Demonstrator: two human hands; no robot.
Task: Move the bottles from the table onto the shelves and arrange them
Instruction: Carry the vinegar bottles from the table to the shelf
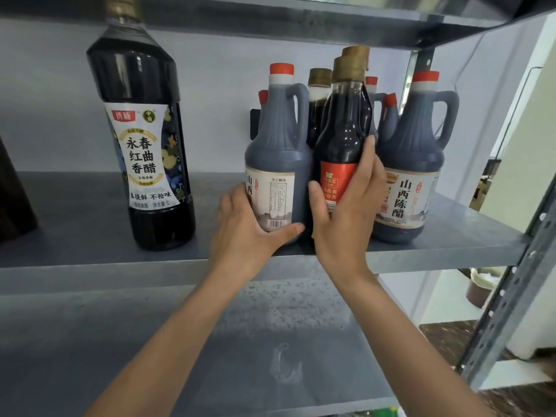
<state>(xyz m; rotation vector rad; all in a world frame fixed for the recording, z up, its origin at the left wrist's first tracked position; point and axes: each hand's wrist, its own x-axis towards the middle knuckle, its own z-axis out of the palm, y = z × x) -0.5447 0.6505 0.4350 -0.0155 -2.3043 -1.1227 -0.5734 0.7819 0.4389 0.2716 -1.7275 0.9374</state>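
My right hand (346,218) grips the dark glass bottle (343,136) with a gold cap and red label, thumb across its front and fingers curled round its right side. It is upright near the front edge of the grey metal shelf (90,224), toward the right end, between two grey plastic handled jugs with red caps. My left hand (246,233) wraps the base of the left jug (279,145), and the right jug (412,158) is just beside my knuckles. Other bottles (319,94) crowd behind. A tall dark bottle (144,139) with a white label stands well apart, leftward.
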